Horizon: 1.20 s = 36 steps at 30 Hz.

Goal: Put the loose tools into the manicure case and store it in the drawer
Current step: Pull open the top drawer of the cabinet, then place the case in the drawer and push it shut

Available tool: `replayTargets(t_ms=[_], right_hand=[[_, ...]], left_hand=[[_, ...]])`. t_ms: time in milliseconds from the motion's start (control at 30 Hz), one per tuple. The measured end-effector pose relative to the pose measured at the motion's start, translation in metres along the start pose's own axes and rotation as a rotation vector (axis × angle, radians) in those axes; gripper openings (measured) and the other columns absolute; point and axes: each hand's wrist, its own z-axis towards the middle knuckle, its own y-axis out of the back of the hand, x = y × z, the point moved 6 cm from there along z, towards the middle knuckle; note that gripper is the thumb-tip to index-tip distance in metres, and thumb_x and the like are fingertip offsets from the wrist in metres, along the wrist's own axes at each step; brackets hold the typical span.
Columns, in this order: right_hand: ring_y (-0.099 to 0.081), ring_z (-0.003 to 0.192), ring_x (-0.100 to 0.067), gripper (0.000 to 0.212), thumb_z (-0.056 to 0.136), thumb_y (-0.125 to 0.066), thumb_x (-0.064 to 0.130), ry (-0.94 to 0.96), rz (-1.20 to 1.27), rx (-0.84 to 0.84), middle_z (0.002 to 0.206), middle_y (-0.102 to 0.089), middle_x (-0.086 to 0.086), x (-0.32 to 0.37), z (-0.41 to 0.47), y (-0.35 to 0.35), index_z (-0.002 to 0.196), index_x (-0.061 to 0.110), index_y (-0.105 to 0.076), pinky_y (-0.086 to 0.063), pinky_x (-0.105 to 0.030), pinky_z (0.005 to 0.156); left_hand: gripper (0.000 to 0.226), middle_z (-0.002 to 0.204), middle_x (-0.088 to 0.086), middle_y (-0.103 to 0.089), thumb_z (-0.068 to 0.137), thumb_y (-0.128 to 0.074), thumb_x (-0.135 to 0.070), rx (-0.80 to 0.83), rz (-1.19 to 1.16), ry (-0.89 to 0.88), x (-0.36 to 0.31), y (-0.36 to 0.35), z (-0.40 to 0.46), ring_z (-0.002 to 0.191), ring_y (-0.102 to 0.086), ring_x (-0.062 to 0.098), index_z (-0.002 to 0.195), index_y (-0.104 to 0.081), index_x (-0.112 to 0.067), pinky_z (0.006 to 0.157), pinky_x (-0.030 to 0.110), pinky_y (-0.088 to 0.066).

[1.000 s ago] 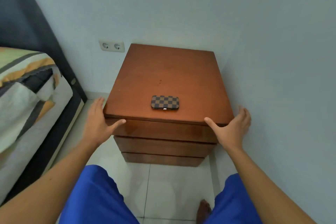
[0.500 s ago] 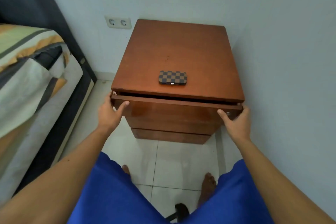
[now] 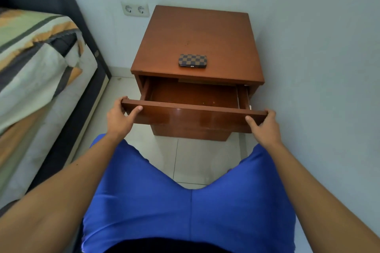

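Note:
A small checkered brown manicure case (image 3: 192, 61) lies closed on top of a wooden nightstand (image 3: 197, 33), near its front edge. The top drawer (image 3: 193, 114) is pulled out wide and its inside looks bare. My left hand (image 3: 119, 116) grips the left end of the drawer front, thumb on the face. My right hand (image 3: 264, 124) grips the right end the same way. No loose tools are visible.
A bed (image 3: 37, 72) with striped bedding and a dark frame stands at the left. A double wall socket (image 3: 135, 9) sits left of the nightstand. A wall runs close along the right side. Pale floor tiles (image 3: 197, 158) lie between my knees and the nightstand.
Both hands moved from the nightstand's sides to the top drawer front and pulled it out, from shut to wide open. The case has not moved.

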Motion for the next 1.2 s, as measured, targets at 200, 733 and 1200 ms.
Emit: replayTargets(t_ms=[200, 733, 1200], right_hand=[[-0.056, 0.135, -0.035, 0.074, 0.098, -0.069, 0.038, 0.0, 0.01, 0.009, 0.147, -0.055, -0.016, -0.007, -0.03, 0.005, 0.154, 0.008, -0.031, -0.047, -0.039, 0.107], [-0.036, 0.152, -0.029, 0.117, 0.075, -0.081, 0.067, 0.121, -0.024, -0.05, 0.168, -0.032, -0.005, 0.008, -0.059, 0.011, 0.163, 0.019, -0.021, -0.039, -0.047, 0.12], [-0.021, 0.159, -0.015, 0.101, 0.087, -0.068, 0.067, 0.47, -0.207, 0.065, 0.172, -0.022, 0.005, 0.141, 0.033, -0.051, 0.164, 0.024, -0.019, -0.027, -0.042, 0.128]], left_hand=[[0.073, 0.143, 0.014, -0.061, 0.09, -0.077, -0.044, 0.005, -0.004, -0.007, 0.008, 0.009, -0.026, 0.133, -0.059, 0.031, 0.148, -0.047, -0.013, 0.111, 0.039, -0.047], [0.094, 0.154, 0.006, -0.054, 0.079, -0.074, -0.068, 0.074, 0.05, -0.052, -0.004, 0.033, -0.037, 0.14, -0.052, 0.031, 0.153, -0.044, -0.02, 0.112, 0.044, -0.044], [0.063, 0.161, 0.001, -0.045, 0.103, -0.048, -0.058, 0.18, 0.523, -0.546, -0.147, -0.06, 0.119, 0.156, -0.03, 0.019, 0.154, -0.045, -0.021, 0.122, 0.04, -0.029]])
